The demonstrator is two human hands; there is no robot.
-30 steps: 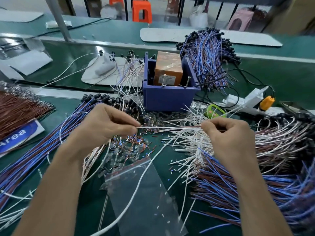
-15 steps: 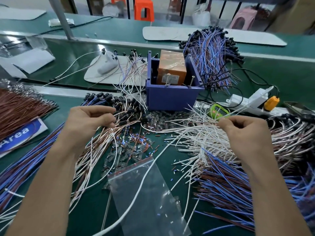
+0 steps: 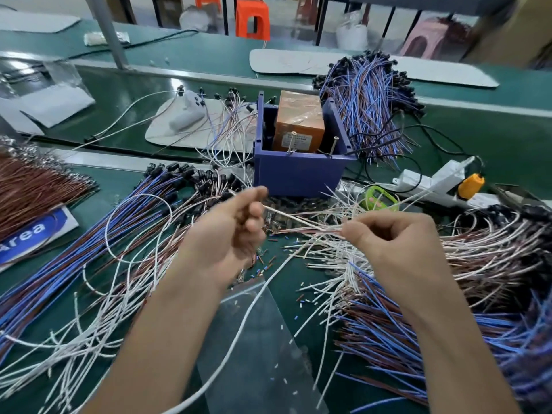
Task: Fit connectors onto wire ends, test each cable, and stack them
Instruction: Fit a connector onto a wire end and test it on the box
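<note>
While the left hand (image 3: 227, 234) was out over the mixed cable pile (image 3: 134, 264) by the counter's left edge half a second ago, it is back at the middle now, and the right hand (image 3: 397, 249) has come in from the loose white wires (image 3: 328, 258) to meet it. A second ago a strand was stretched between them, then they parted, and now they are joined again by a white wire (image 3: 301, 219). That reads to me like one cable set aside and a fresh one picked up, so the fitting step starts over. As for the grip, the left is narrow, fingers curled, with thumb and forefinger closed on the wire's near end. Whether a connector sits in there too, I cannot tell. The right is just as tight, fingertips (image 3: 348, 233) pinching the same wire where it leaves the heap, perhaps with a second strand caught alongside. The wire hangs just above the counter (image 3: 125, 186), in front of the blue bin (image 3: 298, 174), over small parts (image 3: 283, 218) scattered there.
</note>
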